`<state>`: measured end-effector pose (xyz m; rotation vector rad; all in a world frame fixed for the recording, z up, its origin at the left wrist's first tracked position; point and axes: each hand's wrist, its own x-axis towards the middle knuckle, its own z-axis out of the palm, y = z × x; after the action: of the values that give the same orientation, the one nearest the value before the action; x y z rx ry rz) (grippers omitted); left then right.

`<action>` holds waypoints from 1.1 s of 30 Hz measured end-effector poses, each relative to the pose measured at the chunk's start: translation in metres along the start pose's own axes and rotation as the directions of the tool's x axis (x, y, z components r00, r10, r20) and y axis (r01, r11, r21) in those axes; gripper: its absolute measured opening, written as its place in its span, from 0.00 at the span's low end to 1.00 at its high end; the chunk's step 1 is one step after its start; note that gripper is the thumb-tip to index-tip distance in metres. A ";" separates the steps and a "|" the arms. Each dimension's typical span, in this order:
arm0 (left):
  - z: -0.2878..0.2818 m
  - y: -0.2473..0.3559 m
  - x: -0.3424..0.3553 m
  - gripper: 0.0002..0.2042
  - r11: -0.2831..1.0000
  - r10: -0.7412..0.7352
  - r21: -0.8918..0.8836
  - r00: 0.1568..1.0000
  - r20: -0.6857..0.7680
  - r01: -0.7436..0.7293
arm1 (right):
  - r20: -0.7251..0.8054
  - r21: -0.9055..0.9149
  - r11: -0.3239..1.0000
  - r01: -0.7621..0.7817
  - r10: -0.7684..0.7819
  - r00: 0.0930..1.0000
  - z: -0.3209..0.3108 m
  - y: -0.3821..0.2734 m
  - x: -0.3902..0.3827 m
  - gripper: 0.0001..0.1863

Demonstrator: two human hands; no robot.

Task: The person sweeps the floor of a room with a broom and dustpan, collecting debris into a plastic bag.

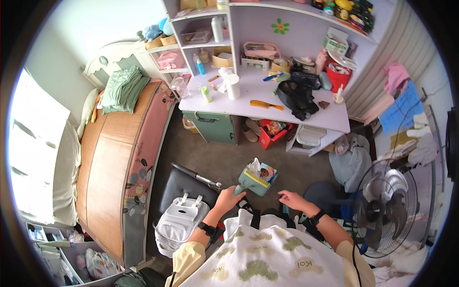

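Observation:
My left hand (231, 198) is closed around a teal handle (239, 189) beside a small teal bin with a yellow rim (258, 179). Whether the handle belongs to the bin cannot be made out. White crumpled plastic and a colourful wrapper stick out of the bin's top. To the right of the bin, my right hand (293, 200) hangs above the floor with nothing in it, its fingers partly stretched and apart. Dark bands circle both wrists.
A white backpack (181, 222) leans against a black chair (186, 189) at my left. A standing fan (385, 210) is close on my right. Ahead is a white desk (217, 106) holding a black bag (300, 98); a red box (272, 133) sits beneath. The bed (107, 167) lines the left side.

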<state>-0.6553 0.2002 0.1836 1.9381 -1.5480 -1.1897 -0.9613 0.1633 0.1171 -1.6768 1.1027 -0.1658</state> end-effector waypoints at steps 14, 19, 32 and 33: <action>0.005 -0.009 0.068 0.15 0.876 -0.050 -0.473 0.992 0.115 0.099 | 0.659 0.439 0.754 -0.488 0.099 0.745 0.000 -0.122 0.168 0.29; 0.032 0.002 0.099 0.15 0.713 0.152 -0.695 0.988 0.032 -0.087 | 0.782 0.392 0.623 -0.678 0.163 0.602 -0.020 -0.111 0.199 0.23; 0.035 0.014 0.127 0.10 0.979 -0.118 0.136 0.964 -0.238 0.154 | 0.319 0.265 0.925 -0.273 0.183 0.930 -0.079 -0.045 0.247 0.10; 0.033 0.002 0.118 0.10 0.946 -0.161 0.167 0.846 -0.508 0.279 | 0.333 0.285 0.911 -0.300 0.199 0.922 -0.084 -0.046 0.244 0.10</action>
<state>-0.6794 0.0968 0.1231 2.3911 -1.2557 -0.5262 -0.8469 -0.0715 0.0930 -1.1993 0.9889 0.0662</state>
